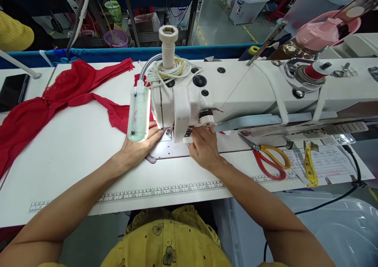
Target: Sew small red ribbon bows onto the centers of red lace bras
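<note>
A white sewing machine (224,89) stands across the white table (73,152). My left hand (138,149) lies flat beside the needle plate (168,135), partly under the machine's small lamp (138,113), next to the red fabric (118,115). My right hand (203,145) rests at the right of the machine head, fingers reaching under it toward the needle area. What the fingertips touch is hidden by the machine head. Red fabric (44,101) spreads away to the left across the table.
Scissors (270,158) with red and yellow handles lie right of my right hand, by a yellow tape measure (310,164) and papers (327,162). A dark phone (13,91) sits far left. A ruler strip (159,190) runs along the table's front edge. A cream spool (168,46) tops the machine.
</note>
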Motion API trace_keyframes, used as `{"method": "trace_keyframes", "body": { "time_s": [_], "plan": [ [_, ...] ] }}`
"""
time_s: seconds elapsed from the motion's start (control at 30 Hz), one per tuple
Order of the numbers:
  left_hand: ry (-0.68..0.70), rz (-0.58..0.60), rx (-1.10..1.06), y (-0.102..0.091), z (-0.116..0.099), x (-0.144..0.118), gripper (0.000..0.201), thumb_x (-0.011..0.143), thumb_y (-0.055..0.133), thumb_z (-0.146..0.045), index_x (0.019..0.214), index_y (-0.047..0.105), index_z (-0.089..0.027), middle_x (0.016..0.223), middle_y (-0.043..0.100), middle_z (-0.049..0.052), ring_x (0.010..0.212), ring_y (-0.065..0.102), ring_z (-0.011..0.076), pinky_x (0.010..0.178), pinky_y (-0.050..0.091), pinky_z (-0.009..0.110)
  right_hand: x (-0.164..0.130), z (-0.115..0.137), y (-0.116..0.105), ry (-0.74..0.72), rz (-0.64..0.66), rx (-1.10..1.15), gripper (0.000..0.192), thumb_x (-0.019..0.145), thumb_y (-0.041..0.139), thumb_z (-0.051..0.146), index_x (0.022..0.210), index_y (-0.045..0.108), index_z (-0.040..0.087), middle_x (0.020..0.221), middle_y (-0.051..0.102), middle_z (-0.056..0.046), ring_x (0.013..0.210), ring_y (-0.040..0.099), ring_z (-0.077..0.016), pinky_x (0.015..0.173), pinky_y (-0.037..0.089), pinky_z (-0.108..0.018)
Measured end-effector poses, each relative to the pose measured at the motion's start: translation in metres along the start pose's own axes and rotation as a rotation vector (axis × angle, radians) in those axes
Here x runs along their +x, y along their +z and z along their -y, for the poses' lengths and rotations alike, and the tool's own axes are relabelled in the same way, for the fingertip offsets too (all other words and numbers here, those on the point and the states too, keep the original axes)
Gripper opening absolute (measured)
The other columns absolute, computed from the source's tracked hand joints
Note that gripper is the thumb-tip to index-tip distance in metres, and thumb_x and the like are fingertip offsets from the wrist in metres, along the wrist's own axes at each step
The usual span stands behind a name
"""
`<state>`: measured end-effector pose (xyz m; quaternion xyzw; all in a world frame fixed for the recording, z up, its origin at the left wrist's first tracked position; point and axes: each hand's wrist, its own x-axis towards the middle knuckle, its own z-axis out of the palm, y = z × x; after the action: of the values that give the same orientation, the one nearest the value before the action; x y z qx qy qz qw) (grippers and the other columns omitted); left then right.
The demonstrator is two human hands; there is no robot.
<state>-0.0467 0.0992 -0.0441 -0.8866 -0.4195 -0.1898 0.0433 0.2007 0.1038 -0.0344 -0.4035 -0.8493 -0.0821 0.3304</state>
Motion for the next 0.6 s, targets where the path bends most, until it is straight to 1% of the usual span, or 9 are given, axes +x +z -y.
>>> {"method": "trace_keyframes", "body": {
  "time_s": [0.07,0.23,0.3,0.37,0.5,0.6],
  "plan": [
    [0.015,-0.015,0.005,-0.0006,-0.0005,0.0006,0.029,0.099,0.046,-0.013,0.117,0.067,-0.016,0.105,0.077,0.010,0.103,0.068,0.0244,0.093,0.050,0.044,0.0008,-0.0020,0.0026,0.004,-0.011,0.023,0.024,0.096,0.040,0.011,0.092,0.063,0.017,0.077,0.061,-0.004,0.072,0.051,-0.0184,0.070,0.028,-0.033],
    [0.058,-0.130,0.039,-0.0035,-0.0027,0.0004,0.031,0.096,0.048,-0.010,0.119,0.067,-0.019,0.102,0.078,0.008,0.105,0.068,0.0252,0.096,0.046,0.048,0.0001,0.0011,0.0031,0.008,-0.112,0.095,0.020,0.094,0.043,0.009,0.094,0.061,0.016,0.082,0.064,-0.004,0.071,0.052,-0.0174,0.069,0.030,-0.032],
    [0.080,-0.142,0.059,-0.0050,-0.0035,0.0006,0.032,0.095,0.048,-0.008,0.119,0.066,-0.019,0.105,0.077,0.007,0.104,0.068,0.0245,0.095,0.045,0.048,-0.0006,0.0024,0.0016,0.012,-0.120,0.099,0.018,0.093,0.045,0.011,0.095,0.061,0.016,0.082,0.064,-0.004,0.069,0.051,-0.0175,0.069,0.031,-0.032],
    [0.072,-0.139,0.058,-0.0060,-0.0039,0.0014,0.029,0.095,0.049,-0.011,0.118,0.066,-0.018,0.107,0.077,0.008,0.100,0.068,0.0236,0.093,0.046,0.044,-0.0009,0.0025,0.0007,0.009,-0.098,0.102,0.016,0.092,0.046,0.012,0.092,0.062,0.016,0.080,0.064,-0.005,0.070,0.051,-0.0181,0.070,0.032,-0.033],
    [-0.023,-0.088,-0.017,-0.0051,-0.0043,0.0041,0.023,0.099,0.050,-0.022,0.111,0.068,-0.017,0.099,0.075,0.009,0.091,0.065,0.0218,0.083,0.047,0.036,0.0006,-0.0004,0.0032,-0.007,-0.030,0.100,0.018,0.090,0.047,0.011,0.081,0.061,0.017,0.071,0.060,-0.003,0.068,0.051,-0.0173,0.070,0.032,-0.033],
    [-0.168,-0.024,-0.103,-0.0073,-0.0037,0.0054,0.025,0.100,0.045,-0.024,0.099,0.069,-0.019,0.095,0.073,0.009,0.090,0.062,0.0223,0.080,0.045,0.035,0.0039,-0.0038,0.0031,-0.020,0.024,0.101,0.020,0.090,0.047,0.011,0.076,0.059,0.018,0.067,0.057,-0.001,0.066,0.049,-0.0161,0.069,0.032,-0.032]
  ]
}}
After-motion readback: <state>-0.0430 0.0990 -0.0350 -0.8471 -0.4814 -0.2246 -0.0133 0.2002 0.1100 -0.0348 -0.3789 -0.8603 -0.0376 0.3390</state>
